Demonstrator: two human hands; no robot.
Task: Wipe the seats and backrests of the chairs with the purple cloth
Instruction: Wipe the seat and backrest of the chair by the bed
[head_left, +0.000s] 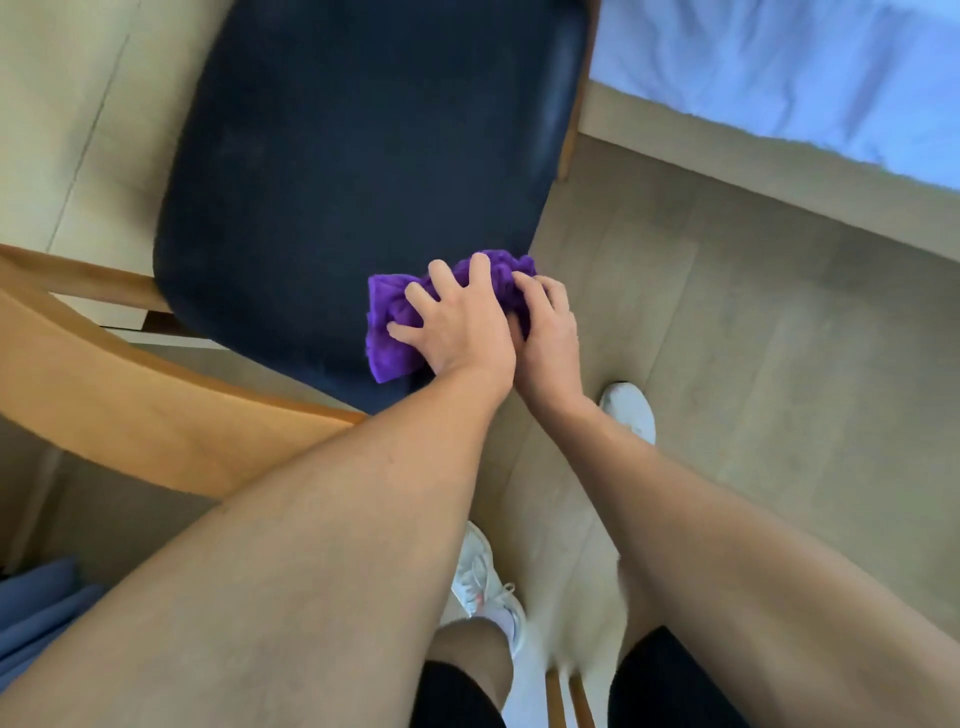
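- At the dark chair seat's (337, 182) near right corner lies the purple cloth (388, 304).
- The left hand (462, 332) presses it, fingers spread.
- The right hand (550, 340) grips its bunched edge, fingers curled.

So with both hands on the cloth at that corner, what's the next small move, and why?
Probably sweep the purple cloth away across the seat: the left hand presses it flat, the right hand grips its bunched end, and it sits at the near corner with most of the dark surface beyond.
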